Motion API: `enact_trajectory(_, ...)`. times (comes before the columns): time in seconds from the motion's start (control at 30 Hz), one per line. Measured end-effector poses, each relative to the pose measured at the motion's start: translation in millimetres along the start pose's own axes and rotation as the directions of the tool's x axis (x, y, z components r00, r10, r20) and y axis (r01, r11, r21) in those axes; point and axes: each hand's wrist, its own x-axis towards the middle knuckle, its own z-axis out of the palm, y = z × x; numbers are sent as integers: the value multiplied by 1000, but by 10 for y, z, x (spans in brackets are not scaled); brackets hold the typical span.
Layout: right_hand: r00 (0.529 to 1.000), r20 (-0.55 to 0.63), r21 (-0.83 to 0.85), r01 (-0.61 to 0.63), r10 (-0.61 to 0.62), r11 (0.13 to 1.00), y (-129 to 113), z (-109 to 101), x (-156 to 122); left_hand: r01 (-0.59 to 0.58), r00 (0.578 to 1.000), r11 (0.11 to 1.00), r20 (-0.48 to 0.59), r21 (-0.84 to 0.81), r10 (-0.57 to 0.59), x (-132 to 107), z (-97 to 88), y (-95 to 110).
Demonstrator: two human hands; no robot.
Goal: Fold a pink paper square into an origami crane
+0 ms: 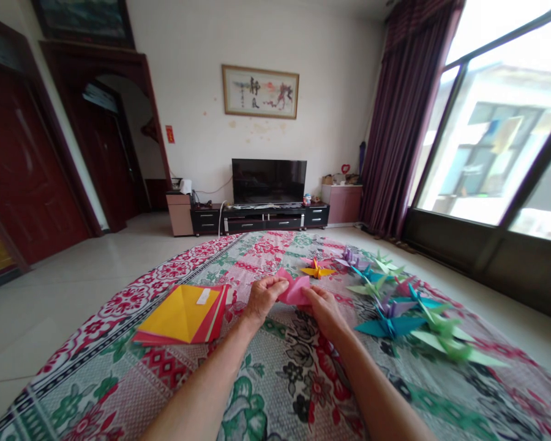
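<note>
Pinching from both sides, left hand (263, 297) and right hand (324, 310) hold a pink paper (296, 290) at frame centre, seemingly only part-folded. Finished cranes (386, 324) line the blanket (280, 380) at right. A stack (183, 313) of flat sheets lies at left, so plenty looks unfolded yet.

Both bare forearms reach forward and converge, left grip (264, 297) and right grip (324, 309) pinched shut close together.

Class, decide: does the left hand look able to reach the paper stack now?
Probably yes: the stack lies close beside the left hand with bare cloth between, though that hand grips pink paper.
</note>
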Motion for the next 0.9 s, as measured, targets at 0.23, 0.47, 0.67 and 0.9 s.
enact_trajectory(0.23,999,-8,-69,45,-45,997,-11,11,-2,-46,998,995,-36,90,49,4,9,-24)
enact_trajectory(0.47,996,27,-108,82,-80,991,4,-5,7,-72,997,991,2,112,73,-7,13,4)
enact_trajectory(0.67,997,17,-86,72,-71,994,-68,25,-22,-76,997,990,-2,116,77,-14,12,43)
enact_trajectory(0.9,998,1,-53,61,-61,997,-35,12,2,-21,999,1000,-34,7,21,-22,27,59)
